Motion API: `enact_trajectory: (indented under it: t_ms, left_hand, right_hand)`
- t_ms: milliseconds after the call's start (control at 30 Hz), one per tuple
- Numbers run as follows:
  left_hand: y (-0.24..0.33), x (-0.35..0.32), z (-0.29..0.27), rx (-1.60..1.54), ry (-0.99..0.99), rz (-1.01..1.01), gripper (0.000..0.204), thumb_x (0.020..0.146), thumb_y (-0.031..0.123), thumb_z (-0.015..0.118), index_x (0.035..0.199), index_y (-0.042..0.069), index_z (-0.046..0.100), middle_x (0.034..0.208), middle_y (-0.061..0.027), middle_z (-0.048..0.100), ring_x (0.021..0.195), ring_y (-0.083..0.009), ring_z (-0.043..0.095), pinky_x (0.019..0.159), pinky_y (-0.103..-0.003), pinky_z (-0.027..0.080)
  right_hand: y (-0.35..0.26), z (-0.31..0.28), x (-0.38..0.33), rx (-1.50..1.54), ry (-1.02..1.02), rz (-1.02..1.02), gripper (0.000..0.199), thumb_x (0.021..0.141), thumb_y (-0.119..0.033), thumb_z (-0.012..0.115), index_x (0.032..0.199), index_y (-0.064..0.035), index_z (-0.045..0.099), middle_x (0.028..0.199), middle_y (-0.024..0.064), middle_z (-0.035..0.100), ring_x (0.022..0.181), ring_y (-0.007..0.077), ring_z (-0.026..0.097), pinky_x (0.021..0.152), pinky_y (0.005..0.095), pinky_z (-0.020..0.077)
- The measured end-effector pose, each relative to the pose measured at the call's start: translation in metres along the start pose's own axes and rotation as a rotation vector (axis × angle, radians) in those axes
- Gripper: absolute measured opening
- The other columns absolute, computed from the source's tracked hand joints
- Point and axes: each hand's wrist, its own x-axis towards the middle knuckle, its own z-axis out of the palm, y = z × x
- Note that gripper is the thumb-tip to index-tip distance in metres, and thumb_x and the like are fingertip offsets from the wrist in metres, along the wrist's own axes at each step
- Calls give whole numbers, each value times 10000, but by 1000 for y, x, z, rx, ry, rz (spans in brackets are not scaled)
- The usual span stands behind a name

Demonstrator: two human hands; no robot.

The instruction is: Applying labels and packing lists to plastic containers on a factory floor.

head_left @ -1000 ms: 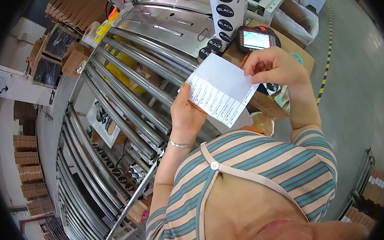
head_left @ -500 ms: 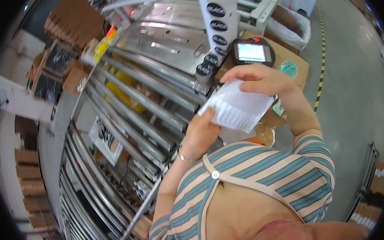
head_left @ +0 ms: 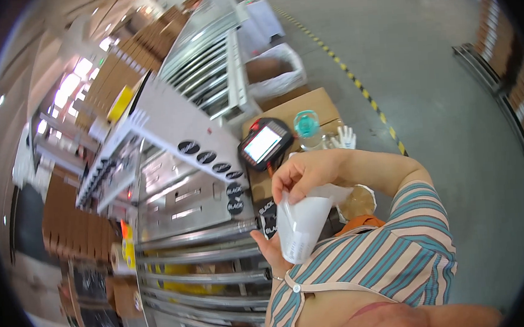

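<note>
A thin white printed sheet (head_left: 305, 224), bent into a curve, hangs in front of my chest. Its upper edge is pinched between the thumb and fingers of my right hand (head_left: 310, 171). My left hand (head_left: 271, 253) is lower, partly behind the sheet, its thumb stretched out to the side. The sheet hides most of the left fingers, and I cannot tell whether they touch it. Just beyond my right hand, a black rounded device with a lit screen (head_left: 265, 144) rests by a cardboard box (head_left: 324, 103).
A clear bottle with a teal lid (head_left: 306, 125) and a white glove (head_left: 345, 138) are near my right forearm. Metal rollers (head_left: 203, 280) and a steel plate (head_left: 180, 204) extend leftward. A white panel with black oval stickers (head_left: 182, 126) rises beyond. Farther off is a white-lined bin (head_left: 281, 87).
The view has turned to the right. The sheet, earlier flatter and held in both hands, now curls down from my right hand. The left thumb has come off it.
</note>
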Motion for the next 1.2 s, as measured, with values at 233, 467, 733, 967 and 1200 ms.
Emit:
enact_trajectory:
  t_ms: [233,467,733,967,1200]
  left_hand:
    - [-23,55,5,646,329,-128,499,903,317,408,1237,-50,357,1211,-182,469,1102,-277,479,937,-385,384]
    - [-50,57,47,1147,-38,198,238,856,63,510,1065,-43,547,1014,-112,598,913,-170,577,790,-291,448]
    - [-60,50,40,2144,-672,365,299,767,64,564,1065,38,557,1018,-168,579,939,-353,547,804,-369,436]
    - [-31,15,64,679,-318,22,933,690,490,657,1336,-18,215,1355,-154,306,1245,-309,315,1021,-425,265]
    - [-16,15,76,713,93,437,444,922,282,352,1249,-17,370,1205,-173,481,1098,-315,486,925,-422,399]
  right_hand:
    - [4,12,-77,-73,-37,-27,298,798,-56,555,1091,-19,517,937,77,576,785,129,582,698,245,473]
    - [53,-26,-124,177,407,101,701,845,-579,376,1351,-116,234,1164,188,495,911,251,593,715,346,509]
    - [-11,-7,-76,43,343,-307,563,834,-242,577,1309,-65,333,1188,110,494,1067,182,505,888,315,418]
    - [-24,29,-58,-329,236,-180,450,724,-10,611,1161,-60,516,1061,48,560,939,106,533,818,269,443]
    - [-11,31,-85,-523,17,-114,391,738,-14,610,1123,-37,547,1019,48,577,887,91,536,769,248,445]
